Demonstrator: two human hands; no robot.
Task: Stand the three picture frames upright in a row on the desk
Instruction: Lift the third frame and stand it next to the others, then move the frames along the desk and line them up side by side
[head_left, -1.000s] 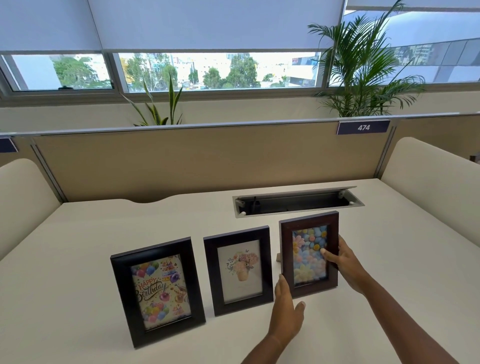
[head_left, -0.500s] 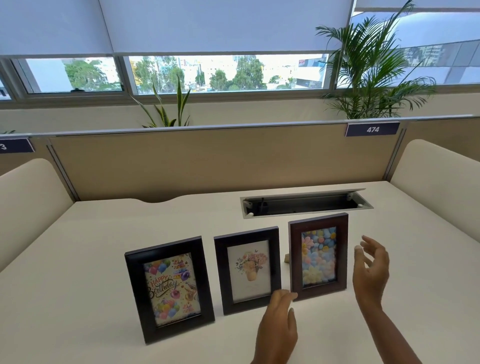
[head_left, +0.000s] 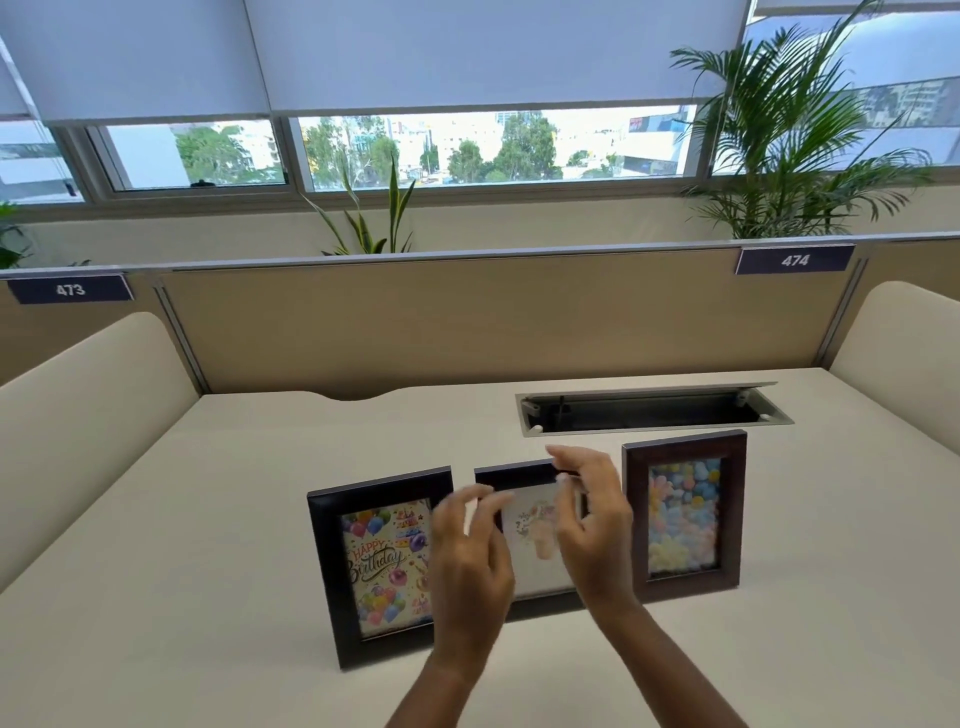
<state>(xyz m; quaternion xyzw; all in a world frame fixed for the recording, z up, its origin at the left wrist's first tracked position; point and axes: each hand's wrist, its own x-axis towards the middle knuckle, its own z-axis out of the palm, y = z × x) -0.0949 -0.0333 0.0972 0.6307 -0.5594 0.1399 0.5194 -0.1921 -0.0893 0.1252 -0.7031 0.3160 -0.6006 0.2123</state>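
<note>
Three dark picture frames stand upright in a row on the cream desk (head_left: 208, 545). The left frame (head_left: 376, 564) shows a Happy Birthday card with balloons. The middle frame (head_left: 535, 540) holds a small flower picture and is partly hidden by both hands. The right frame (head_left: 684, 517), reddish brown, shows pastel balls. My left hand (head_left: 470, 564) hovers in front of the middle frame's left side, fingers spread. My right hand (head_left: 592, 525) is in front of its right side, fingers apart near the top edge. Neither hand clearly grips it.
An open cable tray slot (head_left: 652, 410) is set in the desk behind the frames. A beige partition (head_left: 467, 322) closes the back, with rounded side panels at left (head_left: 88, 405) and right (head_left: 893, 338). Plants (head_left: 789, 145) stand beyond the partition by the windows.
Both hands let go of the right frame, then moved left and up to the middle frame. The camera shifted, so the frames sit further right in view.
</note>
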